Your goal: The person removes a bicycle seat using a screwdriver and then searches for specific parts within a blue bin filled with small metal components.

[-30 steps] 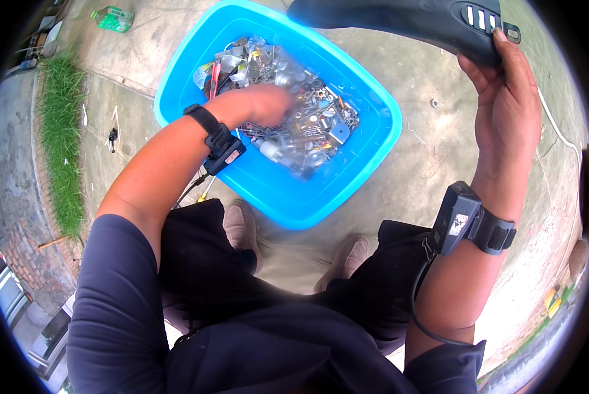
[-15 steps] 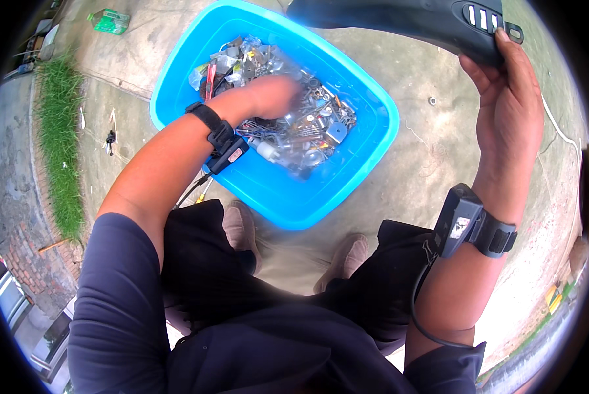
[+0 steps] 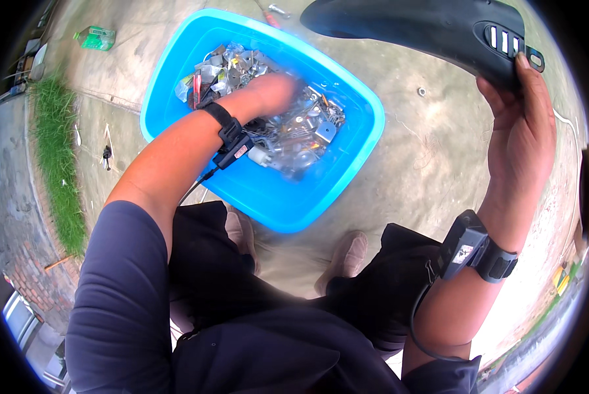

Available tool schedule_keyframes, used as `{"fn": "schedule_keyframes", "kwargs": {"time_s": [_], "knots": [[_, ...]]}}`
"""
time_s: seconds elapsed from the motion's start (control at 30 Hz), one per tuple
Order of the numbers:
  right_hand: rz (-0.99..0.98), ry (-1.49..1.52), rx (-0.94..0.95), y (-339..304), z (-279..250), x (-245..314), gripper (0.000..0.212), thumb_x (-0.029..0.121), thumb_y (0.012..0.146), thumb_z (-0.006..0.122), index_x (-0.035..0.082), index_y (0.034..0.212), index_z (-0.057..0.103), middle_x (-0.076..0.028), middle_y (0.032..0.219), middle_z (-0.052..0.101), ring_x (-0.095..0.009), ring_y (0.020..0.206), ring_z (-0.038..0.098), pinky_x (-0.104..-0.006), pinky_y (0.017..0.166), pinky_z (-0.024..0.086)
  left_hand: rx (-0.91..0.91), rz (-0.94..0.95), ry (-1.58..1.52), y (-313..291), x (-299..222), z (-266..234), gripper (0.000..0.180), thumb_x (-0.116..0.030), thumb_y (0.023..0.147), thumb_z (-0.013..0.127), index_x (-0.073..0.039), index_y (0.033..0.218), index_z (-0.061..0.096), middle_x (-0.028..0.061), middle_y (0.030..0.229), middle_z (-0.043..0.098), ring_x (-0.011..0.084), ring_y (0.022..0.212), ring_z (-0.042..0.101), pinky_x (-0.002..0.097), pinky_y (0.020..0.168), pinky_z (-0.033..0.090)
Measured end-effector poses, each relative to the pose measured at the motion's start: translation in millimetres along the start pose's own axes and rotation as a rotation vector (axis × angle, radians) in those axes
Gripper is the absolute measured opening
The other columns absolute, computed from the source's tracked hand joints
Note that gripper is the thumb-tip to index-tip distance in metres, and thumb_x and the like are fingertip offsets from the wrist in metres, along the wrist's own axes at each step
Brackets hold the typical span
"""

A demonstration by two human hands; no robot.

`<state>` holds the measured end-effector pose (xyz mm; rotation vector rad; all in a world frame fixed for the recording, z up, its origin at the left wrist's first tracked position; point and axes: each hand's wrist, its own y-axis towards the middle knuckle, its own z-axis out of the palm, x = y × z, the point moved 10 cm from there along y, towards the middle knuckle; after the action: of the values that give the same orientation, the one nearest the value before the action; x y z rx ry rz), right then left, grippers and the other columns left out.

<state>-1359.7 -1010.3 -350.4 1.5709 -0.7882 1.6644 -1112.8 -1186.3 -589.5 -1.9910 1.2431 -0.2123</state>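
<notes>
My left hand [image 3: 274, 94] reaches into a blue plastic basin [image 3: 255, 197], over and among a heap of small metal hardware [image 3: 284, 141]. Motion smears its fingers, so whether they hold anything does not show. Within the heap are screws, clear plastic bags [image 3: 234, 54], a blue-grey square piece [image 3: 326, 131] and a white plastic piece [image 3: 259, 155]. Out to the right, my right hand [image 3: 524, 131] grips the slotted end of a long, curved black mudguard [image 3: 406, 33], thumb on its near face. The mudguard is held up beyond the basin's far right side.
On the concrete floor, a nut [image 3: 421, 92] lies right of the basin and a bolt [image 3: 279, 10] behind it. A green-labelled bottle [image 3: 95, 38] rests at the far left, near a grass strip [image 3: 57, 157]. My shoes [image 3: 347, 255] are close to the basin's near side.
The basin sits slightly further left in view, and the bolt behind it has come into sight. My right hand and the mudguard appear lower and further right. My left hand keeps moving in the heap.
</notes>
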Motion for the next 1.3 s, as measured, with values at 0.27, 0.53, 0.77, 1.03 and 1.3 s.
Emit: {"fn": "schedule_keyframes", "kwargs": {"time_s": [0.27,0.53,0.77,1.03,1.3], "knots": [[-0.018,-0.019,0.025,-9,1,5,0.028,0.018,0.099,0.062,-0.005,0.112,0.07,-0.011,0.103,0.068,-0.017,0.088,0.07,-0.0307,0.081,0.061,-0.016,0.01,0.089,0,10,15,0.043,-0.014,0.089,0.059,-0.012,0.132,0.059,0.0201,0.109,0.07,0.0375,0.102,0.067,0.0471,0.089,0.053],[-0.032,-0.023,0.008,-10,0,2,0.027,0.018,0.098,0.063,-0.004,0.112,0.069,-0.01,0.103,0.068,-0.016,0.087,0.07,-0.0305,0.081,0.061,-0.045,0.042,0.022,8,8,14,0.054,-0.014,0.087,0.062,-0.014,0.14,0.053,0.0217,0.111,0.069,0.0395,0.103,0.066,0.0484,0.089,0.053],[-0.026,-0.035,0.001,-11,-2,5,0.026,0.018,0.098,0.064,-0.004,0.11,0.07,-0.009,0.101,0.068,-0.015,0.086,0.07,-0.0303,0.081,0.061,-0.026,0.0,0.059,14,8,20,0.042,-0.01,0.086,0.059,-0.01,0.129,0.059,0.0216,0.103,0.07,0.0397,0.099,0.067,0.0494,0.083,0.054],[-0.018,-0.058,0.022,-12,-2,4,0.026,0.018,0.098,0.064,-0.004,0.11,0.07,-0.008,0.098,0.068,-0.015,0.086,0.069,-0.0299,0.08,0.061,-0.069,0.002,0.078,18,9,24,0.032,-0.008,0.088,0.057,-0.007,0.12,0.061,0.0217,0.1,0.07,0.0401,0.096,0.067,0.0506,0.081,0.054],[-0.08,-0.081,-0.043,-7,-2,12,0.028,0.019,0.097,0.065,-0.006,0.11,0.069,-0.01,0.1,0.067,-0.015,0.086,0.069,-0.0305,0.082,0.061,-0.17,0.048,-0.082,4,13,-1,0.021,-0.007,0.09,0.061,-0.004,0.111,0.061,0.018,0.095,0.07,0.0317,0.087,0.07,0.0436,0.075,0.055]]}}
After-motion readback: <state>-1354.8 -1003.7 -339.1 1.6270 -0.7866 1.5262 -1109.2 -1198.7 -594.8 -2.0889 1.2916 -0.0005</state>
